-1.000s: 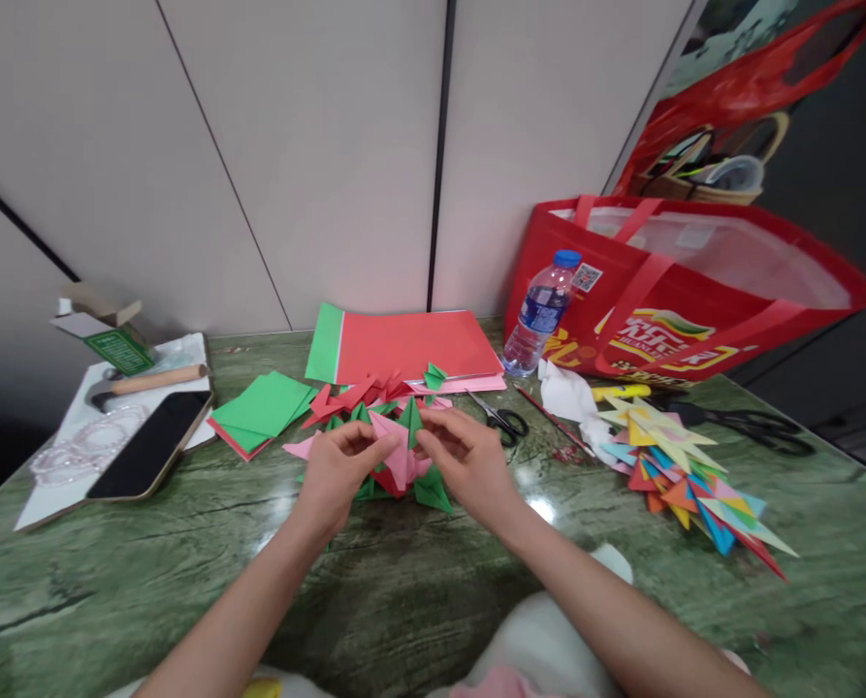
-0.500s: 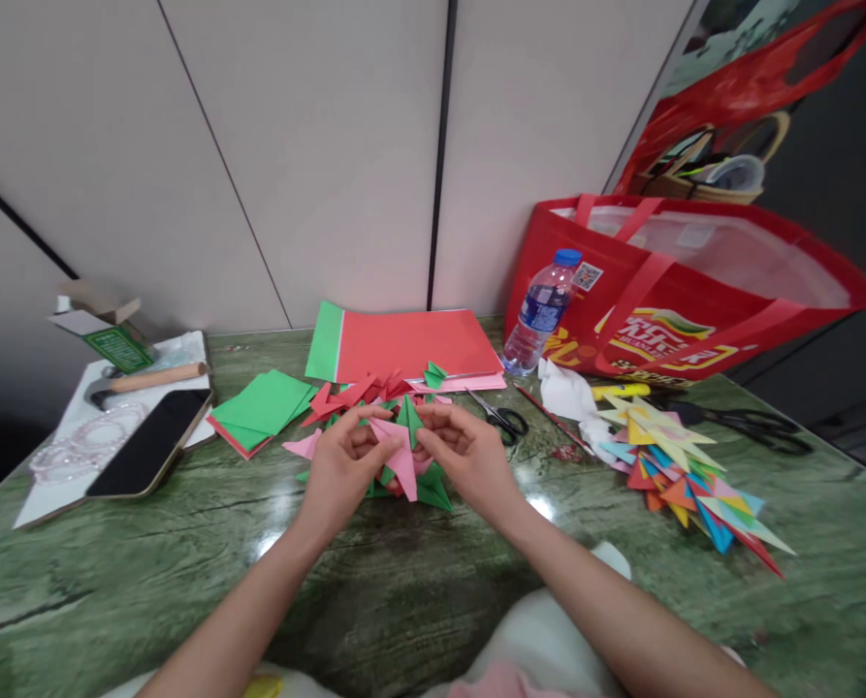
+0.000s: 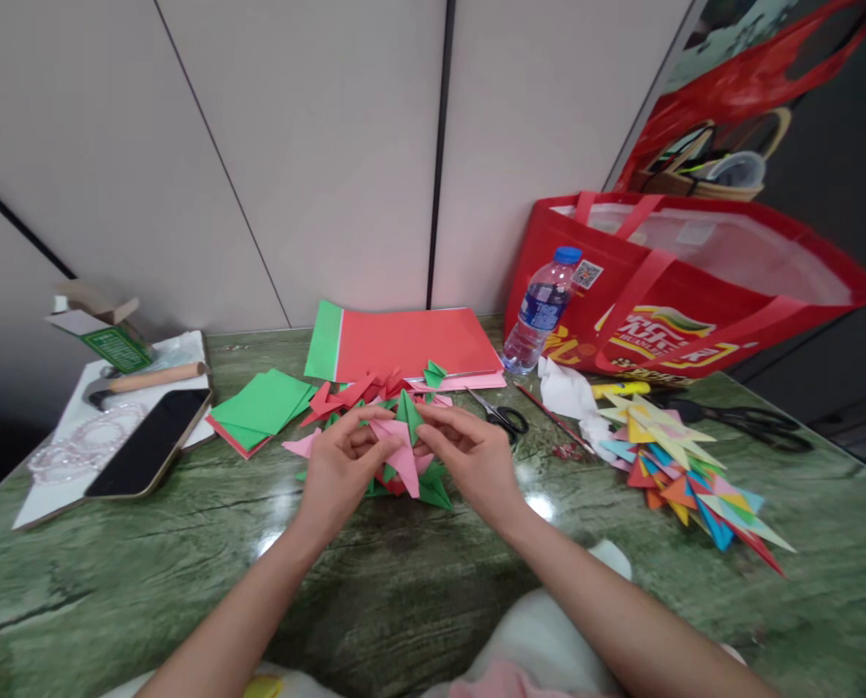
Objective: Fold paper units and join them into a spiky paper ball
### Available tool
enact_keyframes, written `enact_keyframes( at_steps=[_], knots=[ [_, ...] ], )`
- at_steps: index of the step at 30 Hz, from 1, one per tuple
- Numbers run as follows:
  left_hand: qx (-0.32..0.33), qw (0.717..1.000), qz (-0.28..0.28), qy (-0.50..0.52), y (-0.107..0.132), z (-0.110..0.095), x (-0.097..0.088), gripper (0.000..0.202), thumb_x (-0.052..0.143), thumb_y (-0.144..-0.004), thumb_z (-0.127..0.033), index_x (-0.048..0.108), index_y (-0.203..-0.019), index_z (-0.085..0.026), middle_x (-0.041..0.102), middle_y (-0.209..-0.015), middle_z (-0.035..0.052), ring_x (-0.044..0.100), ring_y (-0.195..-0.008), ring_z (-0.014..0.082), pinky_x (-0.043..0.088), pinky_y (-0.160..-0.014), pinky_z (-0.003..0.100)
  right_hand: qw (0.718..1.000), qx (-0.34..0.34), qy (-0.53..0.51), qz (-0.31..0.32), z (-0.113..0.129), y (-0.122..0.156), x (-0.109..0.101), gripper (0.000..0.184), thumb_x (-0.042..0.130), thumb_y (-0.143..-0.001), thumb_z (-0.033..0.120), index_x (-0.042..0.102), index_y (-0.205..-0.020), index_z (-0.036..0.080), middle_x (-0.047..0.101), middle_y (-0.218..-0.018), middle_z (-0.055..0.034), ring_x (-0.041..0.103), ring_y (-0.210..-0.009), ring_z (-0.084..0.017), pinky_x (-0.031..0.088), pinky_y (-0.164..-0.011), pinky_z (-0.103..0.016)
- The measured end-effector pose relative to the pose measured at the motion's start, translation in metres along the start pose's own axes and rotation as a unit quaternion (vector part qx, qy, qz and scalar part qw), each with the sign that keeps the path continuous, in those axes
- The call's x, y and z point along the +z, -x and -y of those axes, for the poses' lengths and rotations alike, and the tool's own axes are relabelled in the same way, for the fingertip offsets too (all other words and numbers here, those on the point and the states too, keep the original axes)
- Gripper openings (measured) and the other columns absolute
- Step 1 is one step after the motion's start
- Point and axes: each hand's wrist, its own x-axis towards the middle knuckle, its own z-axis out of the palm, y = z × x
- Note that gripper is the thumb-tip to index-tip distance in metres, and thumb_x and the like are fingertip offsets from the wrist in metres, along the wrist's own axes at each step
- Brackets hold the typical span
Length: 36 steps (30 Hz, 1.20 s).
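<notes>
The pink piece [image 3: 404, 463] has tilted; your left hand [image 3: 336, 463] pinches it, right hand [image 3: 477, 460] the green piece [image 3: 405, 411]. Fitting seems underway; alignment matters next.

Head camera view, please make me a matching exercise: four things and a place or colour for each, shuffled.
1. Pink folded piece
2. Water bottle
3. Phone
4. Small scissors

A. Beside the wooden-handled tool
B. Black handles
C. Held in the left hand
D. In front of the red bag

Pairs: 1-C, 2-D, 3-A, 4-B
</notes>
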Motion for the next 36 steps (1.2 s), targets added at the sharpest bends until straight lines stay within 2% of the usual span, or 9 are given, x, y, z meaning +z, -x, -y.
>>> enact_keyframes(
  at_steps=[12, 20, 27, 31, 36],
  knots=[
    [0.007, 1.000, 0.000, 0.011, 0.0005, 0.0009, -0.0002, 0.032, 0.071, -0.062, -0.026, 0.059, -0.090, -0.016, 0.067, -0.067, 0.0005, 0.061, -0.059, 0.0128, 0.048, -0.053, 0.020, 1.000, -0.018, -0.012, -0.003, 0.0020, 0.0023, 0.0012, 0.019, 0.069, -0.070, 0.030, 0.072, -0.088, 0.024, 0.067, -0.086, -0.0032, 0.066, -0.058, -0.014, 0.060, -0.057, -0.030],
    [0.019, 1.000, -0.015, -0.016, 0.0005, -0.0008, 0.0007, 0.030, 0.071, -0.062, -0.028, 0.061, -0.087, -0.016, 0.066, -0.071, 0.0010, 0.062, -0.061, 0.0140, 0.049, -0.057, 0.023, 1.000, -0.022, -0.007, 0.000, 0.0019, 0.0026, 0.0011, 0.020, 0.069, -0.070, 0.030, 0.072, -0.088, 0.024, 0.067, -0.085, -0.0033, 0.065, -0.059, -0.015, 0.060, -0.058, -0.031],
    [0.019, 1.000, -0.010, -0.005, -0.0006, 0.0020, -0.0005, 0.030, 0.072, -0.061, -0.027, 0.060, -0.087, -0.016, 0.067, -0.068, 0.0007, 0.063, -0.064, 0.0152, 0.050, -0.060, 0.023, 0.998, -0.046, 0.026, -0.014, 0.0020, 0.0023, 0.0016, 0.021, 0.071, -0.066, 0.023, 0.073, -0.088, 0.025, 0.067, -0.082, -0.0028, 0.064, -0.061, -0.014, 0.057, -0.056, -0.028],
    [0.022, 1.000, -0.008, 0.004, -0.0011, 0.0029, -0.0012, 0.029, 0.073, -0.061, -0.024, 0.059, -0.085, -0.016, 0.067, -0.068, 0.0005, 0.064, -0.064, 0.0144, 0.051, -0.060, 0.022, 0.999, -0.020, 0.024, -0.006, -0.0004, 0.0033, 0.0018, 0.025, 0.071, -0.065, 0.022, 0.072, -0.090, 0.022, 0.069, -0.084, -0.0029, 0.064, -0.062, -0.015, 0.056, -0.057, -0.028],
    [0.024, 1.000, 0.003, 0.010, -0.0006, 0.0029, -0.0023, 0.029, 0.073, -0.063, -0.024, 0.057, -0.086, -0.016, 0.067, -0.069, 0.0002, 0.062, -0.064, 0.0128, 0.050, -0.060, 0.021, 1.000, 0.023, 0.012, 0.005, -0.0003, 0.0043, 0.0018, 0.027, 0.070, -0.065, 0.023, 0.070, -0.092, 0.020, 0.070, -0.074, -0.0013, 0.064, -0.060, -0.015, 0.056, -0.056, -0.028]
  ],
)
